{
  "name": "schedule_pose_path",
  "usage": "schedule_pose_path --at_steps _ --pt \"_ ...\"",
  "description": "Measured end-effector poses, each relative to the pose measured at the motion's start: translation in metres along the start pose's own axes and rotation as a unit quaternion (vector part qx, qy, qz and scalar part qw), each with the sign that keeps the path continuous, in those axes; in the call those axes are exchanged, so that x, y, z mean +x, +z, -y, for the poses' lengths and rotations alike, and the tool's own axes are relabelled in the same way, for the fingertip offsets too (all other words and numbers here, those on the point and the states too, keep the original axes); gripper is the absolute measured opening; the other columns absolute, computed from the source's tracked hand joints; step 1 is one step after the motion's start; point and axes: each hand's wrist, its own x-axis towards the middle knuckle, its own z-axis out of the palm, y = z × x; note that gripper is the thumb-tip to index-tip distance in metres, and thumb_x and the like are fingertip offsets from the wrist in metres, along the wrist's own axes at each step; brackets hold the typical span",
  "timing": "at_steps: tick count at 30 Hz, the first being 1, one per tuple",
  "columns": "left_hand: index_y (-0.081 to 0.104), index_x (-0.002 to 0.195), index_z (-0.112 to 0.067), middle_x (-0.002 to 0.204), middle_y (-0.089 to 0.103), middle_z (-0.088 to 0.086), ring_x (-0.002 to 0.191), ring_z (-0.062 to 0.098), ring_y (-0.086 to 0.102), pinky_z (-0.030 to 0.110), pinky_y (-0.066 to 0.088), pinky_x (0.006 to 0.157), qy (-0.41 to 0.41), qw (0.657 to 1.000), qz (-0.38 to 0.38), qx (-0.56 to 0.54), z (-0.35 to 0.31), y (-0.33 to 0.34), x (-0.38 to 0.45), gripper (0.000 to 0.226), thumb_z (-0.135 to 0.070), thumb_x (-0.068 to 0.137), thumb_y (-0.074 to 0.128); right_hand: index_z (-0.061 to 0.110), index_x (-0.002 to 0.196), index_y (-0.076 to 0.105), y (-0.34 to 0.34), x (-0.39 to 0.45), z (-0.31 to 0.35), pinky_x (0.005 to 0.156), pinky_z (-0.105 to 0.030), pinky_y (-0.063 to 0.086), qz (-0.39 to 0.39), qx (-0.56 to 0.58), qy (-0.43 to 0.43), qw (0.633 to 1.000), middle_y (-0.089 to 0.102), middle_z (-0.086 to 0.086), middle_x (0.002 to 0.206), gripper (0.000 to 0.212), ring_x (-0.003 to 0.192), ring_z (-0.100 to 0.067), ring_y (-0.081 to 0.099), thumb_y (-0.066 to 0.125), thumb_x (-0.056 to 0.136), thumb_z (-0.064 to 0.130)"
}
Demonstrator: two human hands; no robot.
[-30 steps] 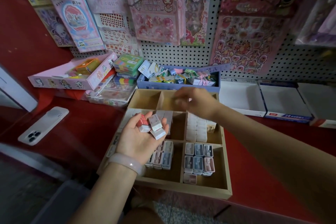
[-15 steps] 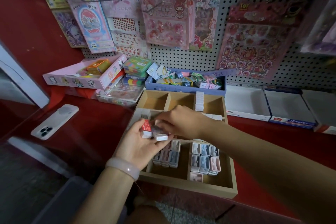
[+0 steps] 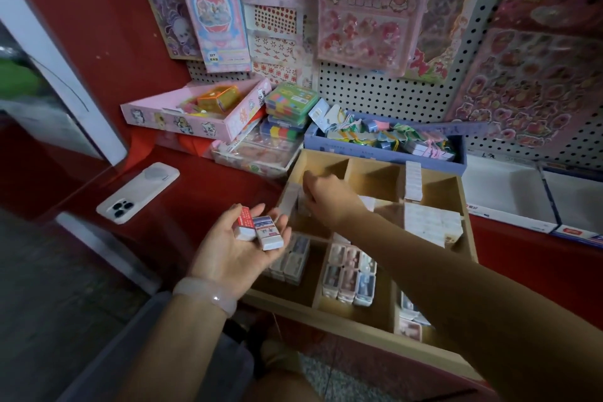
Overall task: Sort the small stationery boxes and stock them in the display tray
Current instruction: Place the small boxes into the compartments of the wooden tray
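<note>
Palm-up at the near left corner of the compartmented wooden display tray (image 3: 359,315), the left hand (image 3: 235,251) lies with fingers loosely spread, cradling two small white stationery boxes (image 3: 259,228) side by side, one red-labelled and one blue-labelled. Right hand (image 3: 329,197) reaches across into the tray's left middle compartment, its fingers curled at a pale box (image 3: 288,202) standing against the tray's left wall, though blur hides whether they actually pinch it. Rows of similar small boxes fill the near and right compartments, and a white phone (image 3: 137,192) lies on the red counter (image 3: 202,192), well left of the tray.
</note>
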Motion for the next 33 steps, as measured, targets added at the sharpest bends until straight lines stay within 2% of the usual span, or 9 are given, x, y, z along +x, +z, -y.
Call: schedule_pose_path --at_steps 6,10,16,19,22,24,27,30,33 --pt "0.051 0.122 0.001 0.107 0.059 0.021 0.097 0.031 0.059 0.046 0.047 0.082 0.001 1.000 0.006 -0.008 -0.011 -0.013 -0.002 0.038 -0.028 0.098 0.042 0.004 0.114 0.046 0.025 0.008 0.003 0.079 -0.046 0.047 -0.025 0.006 0.038 0.999 0.046 -0.018 0.114 0.022 0.096 -0.043 0.057 0.048 0.092 0.009" --pt "0.050 0.123 0.005 0.123 0.055 0.027 0.108 0.038 0.056 0.050 0.044 0.084 -0.001 1.000 0.018 -0.023 -0.012 -0.017 -0.002 0.040 -0.026 0.098 0.041 0.001 0.109 0.050 0.024 0.012 0.005 0.087 -0.044 0.047 -0.011 0.049 0.083 0.995 0.045 -0.018 0.116 0.019 0.100 -0.040 0.055 0.052 0.091 0.008" --pt "0.052 0.118 0.007 0.117 0.054 0.033 0.105 0.042 0.055 0.051 0.040 0.092 0.004 0.999 0.026 -0.038 -0.007 -0.014 -0.005 0.039 -0.025 0.099 0.040 0.005 0.110 0.053 0.008 0.002 0.001 0.084 -0.036 0.046 0.003 0.107 0.085 0.991 0.046 -0.015 0.117 0.029 0.100 -0.034 0.055 0.057 0.091 0.025" --pt "0.052 0.114 0.006 0.110 0.056 0.032 0.099 0.041 0.055 0.048 0.040 0.092 0.014 0.999 0.020 -0.039 -0.005 -0.008 -0.005 0.038 -0.027 0.100 0.039 0.010 0.109 0.059 -0.009 -0.014 0.007 0.084 -0.039 0.049 -0.062 0.125 -0.037 0.989 0.051 -0.009 0.112 0.031 0.095 -0.026 0.058 0.056 0.091 0.035" --pt "0.053 0.108 0.002 0.102 0.060 0.025 0.094 0.034 0.058 0.044 0.044 0.075 0.021 0.999 0.014 -0.019 -0.001 -0.001 -0.004 0.036 -0.029 0.101 0.036 0.011 0.122 0.058 -0.024 -0.036 0.010 0.094 -0.029 0.045 -0.006 0.180 -0.259 0.949 0.056 -0.008 0.117 0.046 0.106 -0.017 0.055 0.066 0.084 0.034" --pt "0.055 0.100 -0.002 0.095 0.065 0.019 0.091 0.030 0.061 0.043 0.045 0.076 0.019 0.999 0.032 0.000 0.004 0.006 -0.002 0.035 -0.031 0.101 0.035 0.012 0.127 0.056 -0.025 -0.044 0.004 0.096 -0.031 0.044 0.019 0.132 -0.301 0.944 0.057 -0.008 0.122 0.050 0.113 -0.020 0.054 0.071 0.081 0.026" --pt "0.055 0.090 -0.006 0.083 0.069 0.016 0.089 0.029 0.065 0.043 0.045 0.085 0.015 0.998 0.062 0.027 0.016 0.018 0.000 0.037 -0.034 0.101 0.034 0.013 0.119 0.061 -0.026 -0.051 -0.008 0.087 -0.040 0.050 -0.048 0.085 -0.292 0.951 0.062 -0.006 0.114 0.035 0.106 -0.025 0.058 0.066 0.085 0.018" --pt "0.055 0.101 -0.005 0.110 0.063 0.023 0.116 0.036 0.053 0.047 0.036 0.099 -0.011 0.997 0.056 0.046 0.028 0.028 0.004 0.034 -0.034 0.100 0.036 0.006 0.106 0.063 -0.039 -0.062 -0.029 0.076 -0.025 0.044 -0.126 0.111 -0.258 0.951 0.064 -0.006 0.099 0.019 0.091 -0.016 0.057 0.054 0.091 0.014" --pt "0.055 0.092 -0.007 0.123 0.056 0.024 0.111 0.038 0.053 0.048 0.039 0.096 -0.030 0.996 0.054 0.067 0.035 0.034 0.007 0.031 -0.034 0.099 0.040 0.007 0.100 0.059 -0.058 -0.071 -0.063 0.063 -0.020 0.040 -0.190 0.174 -0.108 0.960 0.061 0.003 0.084 0.013 0.069 -0.005 0.055 0.050 0.095 0.013"
